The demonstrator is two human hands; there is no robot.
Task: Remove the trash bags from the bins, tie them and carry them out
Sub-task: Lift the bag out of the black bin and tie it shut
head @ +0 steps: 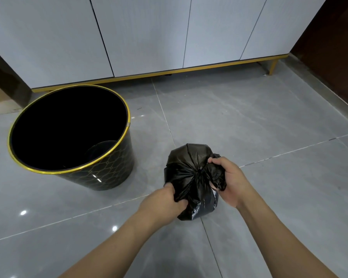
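A small black trash bag (189, 165) sits on the grey tiled floor, its top gathered into a bunch at the middle. My left hand (163, 201) grips a fold of the bag's plastic on its near left side. My right hand (229, 181) grips another bunch of plastic on the right side of the gathered top. To the left stands a black bin (105, 169) with a gold rim and a faint gold pattern; no bag lines it and its inside is dark.
White cabinet doors (149, 33) with a gold base strip (169, 72) run along the back. A dark wooden door or panel (333, 47) is at the right. Grey floor tiles (249, 117) spread between the cabinet and the bag.
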